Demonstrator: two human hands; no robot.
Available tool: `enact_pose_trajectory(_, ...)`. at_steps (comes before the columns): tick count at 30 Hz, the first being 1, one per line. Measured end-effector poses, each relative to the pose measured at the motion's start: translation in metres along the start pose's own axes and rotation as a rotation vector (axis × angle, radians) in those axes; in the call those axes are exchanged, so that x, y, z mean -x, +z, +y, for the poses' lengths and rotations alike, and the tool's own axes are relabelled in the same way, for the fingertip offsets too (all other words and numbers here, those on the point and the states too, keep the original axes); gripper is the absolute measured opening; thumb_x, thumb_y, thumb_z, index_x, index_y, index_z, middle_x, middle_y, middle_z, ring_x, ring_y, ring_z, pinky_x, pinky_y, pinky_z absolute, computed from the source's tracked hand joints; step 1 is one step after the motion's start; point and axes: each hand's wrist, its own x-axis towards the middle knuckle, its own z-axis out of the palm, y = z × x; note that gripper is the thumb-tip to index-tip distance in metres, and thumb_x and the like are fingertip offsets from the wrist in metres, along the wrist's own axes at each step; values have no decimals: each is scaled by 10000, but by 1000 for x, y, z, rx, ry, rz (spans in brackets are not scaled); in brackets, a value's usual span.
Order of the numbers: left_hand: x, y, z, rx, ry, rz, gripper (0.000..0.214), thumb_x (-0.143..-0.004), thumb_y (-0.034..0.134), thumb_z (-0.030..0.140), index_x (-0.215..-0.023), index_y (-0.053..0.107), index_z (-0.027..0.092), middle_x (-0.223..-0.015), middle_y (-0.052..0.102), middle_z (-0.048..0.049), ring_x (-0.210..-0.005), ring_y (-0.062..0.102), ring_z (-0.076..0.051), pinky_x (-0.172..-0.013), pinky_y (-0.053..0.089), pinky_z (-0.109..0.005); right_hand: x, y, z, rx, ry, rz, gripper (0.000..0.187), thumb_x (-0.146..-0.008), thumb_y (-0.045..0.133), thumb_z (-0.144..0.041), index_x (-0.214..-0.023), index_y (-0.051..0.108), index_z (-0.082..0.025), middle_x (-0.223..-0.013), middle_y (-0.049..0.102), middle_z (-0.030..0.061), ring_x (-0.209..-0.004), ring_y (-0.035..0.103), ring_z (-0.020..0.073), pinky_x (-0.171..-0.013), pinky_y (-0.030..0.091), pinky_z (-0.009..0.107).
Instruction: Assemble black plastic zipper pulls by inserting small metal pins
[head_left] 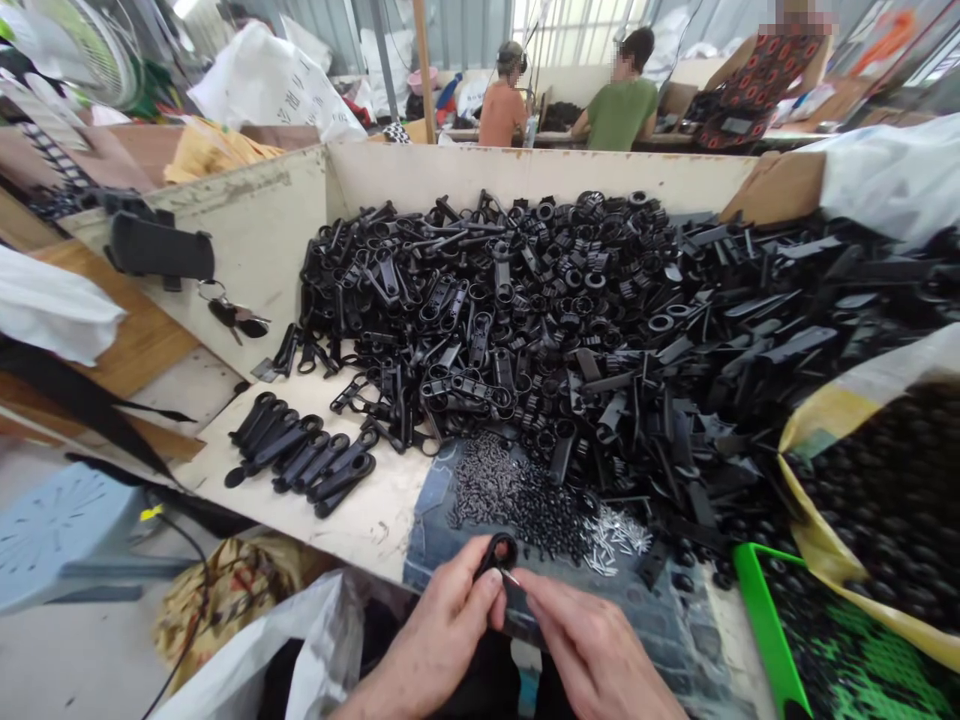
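Observation:
My left hand [442, 625] is closed around a black plastic part with a ring-shaped end [501, 548], the ring pointing up and away from me. My right hand [592, 635] is pinched close against that part, with a thin shiny metal pin [511, 577] at its fingertips. How deep the pin sits in the part I cannot make out. Just beyond the hands, a denim cloth [431, 520] bears small silver pins [615, 538], small black pieces [551, 515] and little grey-brown pieces [484, 475].
Behind lies a large heap of black plastic parts [480, 330]. Several finished-looking handles [300, 450] lie in rows at left. A green tray [765, 620] and yellow-edged sack [810, 430] stand at right. Keys [232, 312] hang on the left board. Several people sit or stand beyond.

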Motion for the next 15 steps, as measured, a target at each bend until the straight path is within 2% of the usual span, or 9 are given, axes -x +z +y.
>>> enact_pose_trajectory(3, 1, 1, 0, 1, 20, -15, 324, -1038, 432, 498, -1041, 586, 213, -749, 535, 41, -663, 424, -129, -614, 315, -269, 1, -1, -2, -53, 3, 91, 318, -1090, 398, -236, -1318, 616, -198, -1150, 781, 87, -985, 771, 183, -904, 589, 234)
enact_pose_trajectory(6, 1, 1, 2, 4, 14, -9, 317, -1038, 432, 495, -1040, 580, 215, -747, 532, 43, -659, 422, -130, -615, 312, -270, -4, -5, -6, -89, 4, 110, 336, -1106, 376, -284, -1273, 655, -205, -1104, 797, 87, -914, 784, 180, -842, 599, 220)
enact_pose_trajectory(11, 0, 1, 4, -26, 19, -12, 291, -1043, 416, 461, -1056, 568, 213, -722, 524, 49, -651, 422, -133, -610, 308, -270, -14, -12, -12, -164, 72, -34, 387, -1082, 348, -223, -1202, 716, -239, -1051, 808, 63, -862, 784, 184, -769, 594, 229)
enact_pose_trajectory(15, -2, 4, 2, -51, 1, 18, 273, -1034, 413, 438, -985, 550, 207, -679, 504, 55, -612, 413, -132, -586, 298, -270, -14, -8, -8, -67, 162, -188, 395, -1019, 396, -134, -1229, 709, -252, -1002, 810, 43, -879, 784, 207, -785, 583, 254)
